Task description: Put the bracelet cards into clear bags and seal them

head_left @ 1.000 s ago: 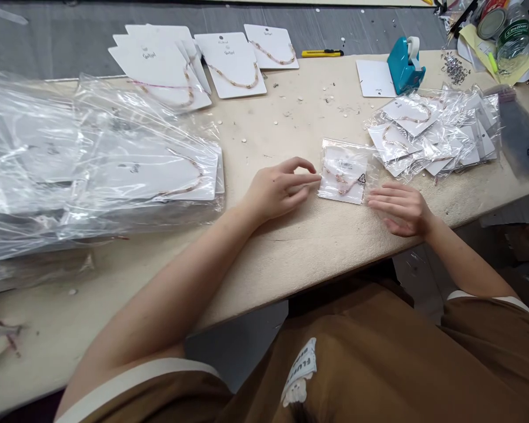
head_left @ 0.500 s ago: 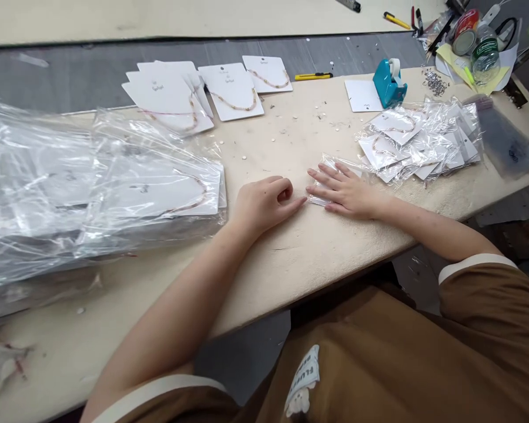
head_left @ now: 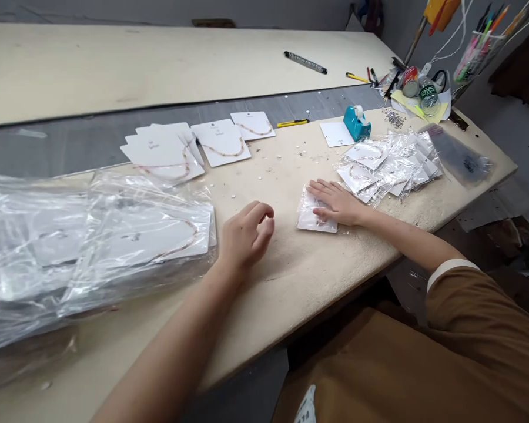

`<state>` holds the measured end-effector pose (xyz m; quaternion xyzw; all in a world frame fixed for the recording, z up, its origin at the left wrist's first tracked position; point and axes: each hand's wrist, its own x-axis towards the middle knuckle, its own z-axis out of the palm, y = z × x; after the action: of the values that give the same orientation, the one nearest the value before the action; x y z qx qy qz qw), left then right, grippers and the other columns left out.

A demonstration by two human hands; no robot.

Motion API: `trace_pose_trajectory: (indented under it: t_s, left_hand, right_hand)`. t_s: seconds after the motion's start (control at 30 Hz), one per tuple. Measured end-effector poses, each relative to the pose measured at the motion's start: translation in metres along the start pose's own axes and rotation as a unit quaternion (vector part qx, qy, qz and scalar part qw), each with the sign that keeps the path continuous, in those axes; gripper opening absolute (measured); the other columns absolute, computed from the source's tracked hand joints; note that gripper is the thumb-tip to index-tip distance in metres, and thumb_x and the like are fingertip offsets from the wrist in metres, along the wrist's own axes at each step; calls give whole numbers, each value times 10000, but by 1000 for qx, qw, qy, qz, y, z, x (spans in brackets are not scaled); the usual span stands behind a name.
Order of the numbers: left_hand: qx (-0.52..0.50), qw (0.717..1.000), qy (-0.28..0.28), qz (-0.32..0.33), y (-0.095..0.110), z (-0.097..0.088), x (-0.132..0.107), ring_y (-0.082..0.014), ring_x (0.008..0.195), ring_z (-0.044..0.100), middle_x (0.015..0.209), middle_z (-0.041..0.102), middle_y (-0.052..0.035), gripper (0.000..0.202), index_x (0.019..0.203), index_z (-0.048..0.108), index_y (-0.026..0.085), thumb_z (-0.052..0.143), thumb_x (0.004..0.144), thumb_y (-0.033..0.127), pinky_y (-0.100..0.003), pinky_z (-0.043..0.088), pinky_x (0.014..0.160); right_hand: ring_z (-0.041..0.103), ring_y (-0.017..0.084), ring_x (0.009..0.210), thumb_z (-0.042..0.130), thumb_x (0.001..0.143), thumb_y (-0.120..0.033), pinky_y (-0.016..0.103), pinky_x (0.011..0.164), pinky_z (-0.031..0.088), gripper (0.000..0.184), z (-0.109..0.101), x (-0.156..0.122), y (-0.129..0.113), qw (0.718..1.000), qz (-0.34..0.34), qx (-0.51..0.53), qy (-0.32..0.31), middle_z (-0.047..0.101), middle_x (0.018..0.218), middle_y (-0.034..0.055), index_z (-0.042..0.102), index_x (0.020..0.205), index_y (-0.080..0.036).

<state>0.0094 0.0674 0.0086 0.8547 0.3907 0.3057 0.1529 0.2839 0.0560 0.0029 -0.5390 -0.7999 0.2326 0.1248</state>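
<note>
My right hand (head_left: 337, 202) lies flat with its fingers stretched over a white necklace card in a clear plastic sleeve (head_left: 311, 221). The near part of that card shows, and the rest is under the hand. To its left, my left hand (head_left: 245, 236) hovers over or rests on the tabletop, which of the two I cannot tell. Its fingers are curled in towards the thumb, with nothing visible in them. Beyond my right hand is a heap of sleeved necklace cards (head_left: 394, 161). Unsleeved necklace cards (head_left: 223, 141) lie beyond my left hand.
On the left, a large clear plastic bag (head_left: 88, 247) covers more cards. A teal tape dispenser (head_left: 356, 124) stands by a white card (head_left: 332, 134). Nearby are a yellow cutter (head_left: 293, 123), small metal findings (head_left: 395, 119), a can (head_left: 409, 81) and a bottle (head_left: 429, 97).
The view has tilted upward. My left hand has drawn away from the sleeved card, its thumb curling in. My right hand has shifted over the card, leaving more of its near part uncovered.
</note>
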Motion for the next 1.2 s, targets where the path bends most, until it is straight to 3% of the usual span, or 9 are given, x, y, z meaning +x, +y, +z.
trace_pose_trajectory:
  t_s: [0.13,0.33,0.47,0.53,0.6,0.8,0.9,1.03,1.2]
  left_hand:
    - [-4,999,43,8,1,-1,-2,-192,660,545,771,579,-20,248,818,524,250,352,991,292,-323,388,613]
    - [-21,995,98,25,4,-1,-3,-201,686,522,793,555,-36,240,853,597,243,408,993,288,-333,371,624]
    - [-164,977,134,-13,15,-2,0,-205,709,470,740,488,-42,359,830,687,201,374,954,322,-332,359,661]
    - [-345,919,140,-133,24,0,6,-172,660,403,686,423,-21,303,762,705,177,444,882,271,-295,333,626]
    - [-533,789,129,-277,33,3,13,-135,592,314,651,356,9,207,735,691,157,501,798,211,-252,285,558]
    - [-711,591,54,-378,64,12,10,-107,557,385,688,427,5,358,975,705,94,425,926,312,-204,366,535]
    - [-786,488,-37,-378,81,17,-4,-170,725,579,818,610,-80,718,1119,704,73,202,1033,579,-277,509,741]
    - [-792,476,-146,-354,93,25,-19,-266,1179,605,1187,692,-156,836,1326,624,74,165,1008,696,-367,392,1106]
    - [-769,518,-278,-251,99,38,-32,-306,1342,467,1371,619,-146,799,1322,640,106,330,960,747,-413,281,1157]
  right_hand:
    - [600,309,1250,720,853,-416,423,1028,498,743,-19,8,-5,990,119,46,55,613,1386,194,473,1480,-102]
    - [607,160,708,883,612,-238,259,625,460,313,-54,11,-14,971,149,178,-62,614,710,-18,628,777,-158]
    - [617,149,729,805,761,-251,284,647,531,237,-89,-16,-12,955,92,225,169,635,789,0,592,848,-194]
    - [631,177,845,715,868,-269,345,766,567,134,-106,-30,-5,927,65,105,354,645,884,25,594,889,-216]
    - [633,226,960,673,907,-274,437,905,554,81,-113,-37,1,902,58,-36,427,654,941,47,610,905,-224]
    - [561,334,1305,756,831,-560,561,1120,455,642,-48,-40,-34,956,-125,-103,246,619,1375,161,568,1320,-189]
    - [579,300,1277,668,913,-541,489,1058,501,598,-1,-50,-70,935,-273,-117,193,633,1375,170,555,1351,-150]
    - [650,225,972,581,991,-221,366,826,545,133,29,-68,-85,899,-316,-139,268,742,1022,118,675,1029,-135]
    - [633,193,865,562,971,-93,320,748,546,131,25,-108,-68,926,-279,-62,248,703,849,69,661,909,-154]
